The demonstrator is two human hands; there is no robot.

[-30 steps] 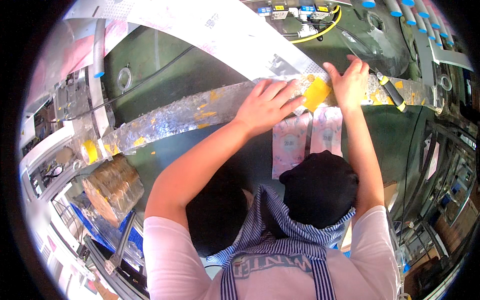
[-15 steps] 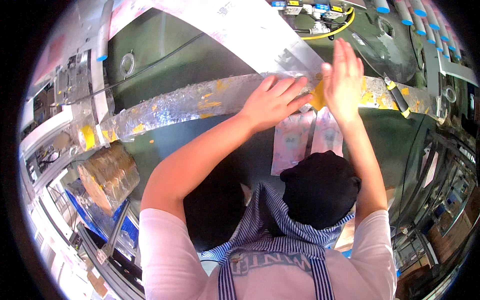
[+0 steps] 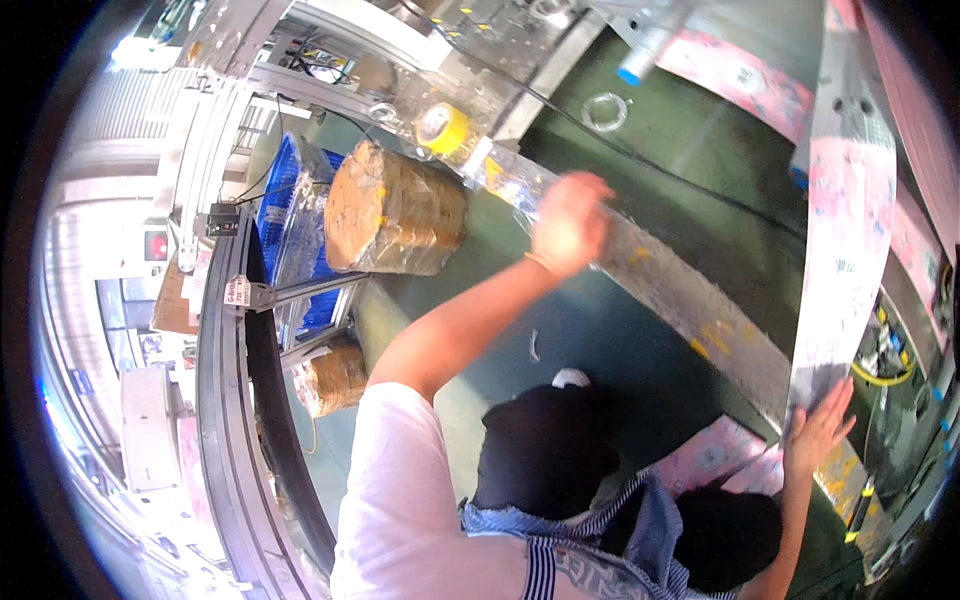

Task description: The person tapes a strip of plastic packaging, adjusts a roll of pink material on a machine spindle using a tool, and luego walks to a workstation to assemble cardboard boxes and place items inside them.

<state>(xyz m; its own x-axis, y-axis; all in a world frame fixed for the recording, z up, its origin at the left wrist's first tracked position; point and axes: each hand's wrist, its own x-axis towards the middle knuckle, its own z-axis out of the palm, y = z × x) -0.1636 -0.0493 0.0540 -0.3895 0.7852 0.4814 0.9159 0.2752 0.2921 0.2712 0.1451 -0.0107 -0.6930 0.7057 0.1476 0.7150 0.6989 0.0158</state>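
Observation:
My right hand point(image 3: 818, 435) lies with its fingers stretched out at the edge of a printed plastic film strip point(image 3: 845, 240), where the film meets a long metal bar point(image 3: 690, 310). My left hand point(image 3: 572, 228) is at the bar's left part. Its fingers look bent but are smeared by motion, and whether they hold anything is hidden. Crumpled clear film or tape point(image 3: 525, 195) shows on the bar beside it. Beyond that hand, at the bar's left end, stands a roll of yellow tape point(image 3: 442, 128). Pink printed film point(image 3: 705, 450) hangs below the bar, near my knees.
A yellow-and-black utility knife point(image 3: 860, 512) lies on the bar to the right of my right hand. Left of the bar are a large wrapped brown roll point(image 3: 395, 210), a blue crate point(image 3: 290, 215) and a smaller wrapped roll point(image 3: 332, 378). A dark cable point(image 3: 640, 150) runs behind the bar.
The view has swung to the left. My left hand has left the film join and moved left along the bar towards the yellow tape. My right hand remains at the film.

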